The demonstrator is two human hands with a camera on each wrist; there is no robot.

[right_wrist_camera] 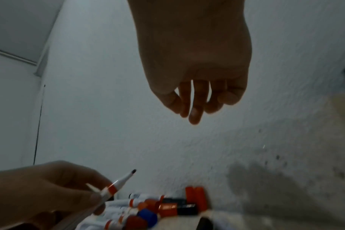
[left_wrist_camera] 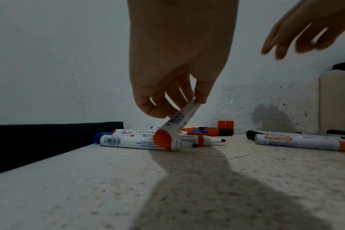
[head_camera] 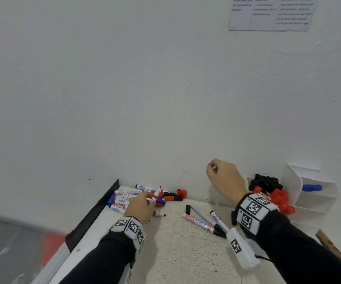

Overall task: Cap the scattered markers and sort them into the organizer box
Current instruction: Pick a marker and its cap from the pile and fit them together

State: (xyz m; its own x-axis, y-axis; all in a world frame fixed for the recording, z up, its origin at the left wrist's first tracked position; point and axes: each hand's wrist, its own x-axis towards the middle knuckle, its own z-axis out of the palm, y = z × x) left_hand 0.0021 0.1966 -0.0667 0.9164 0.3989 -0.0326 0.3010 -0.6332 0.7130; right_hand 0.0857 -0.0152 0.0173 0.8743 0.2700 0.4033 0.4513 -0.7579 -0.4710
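My left hand [head_camera: 151,199] pinches an uncapped red marker [head_camera: 156,194] above the marker pile [head_camera: 124,200] at the table's rear left, tip pointing up and away. From the left wrist, the marker [left_wrist_camera: 179,119] slants down from my fingers [left_wrist_camera: 200,98], its red end plug nearest the camera. My right hand [head_camera: 212,169] hangs in the air near the wall, fingers loosely curled, empty; its fingers [right_wrist_camera: 195,109] dangle with nothing between them. The white organizer box [head_camera: 317,198] stands at the rear right, a blue marker [head_camera: 311,187] lying in one compartment.
Black caps [head_camera: 265,182] and red caps [head_camera: 279,199] are heaped beside the organizer. Loose red caps [head_camera: 181,193] and black caps [head_camera: 170,196] lie by the wall. Three markers [head_camera: 206,220] rest mid-table. A black strip [head_camera: 96,208] lines the table's left edge.
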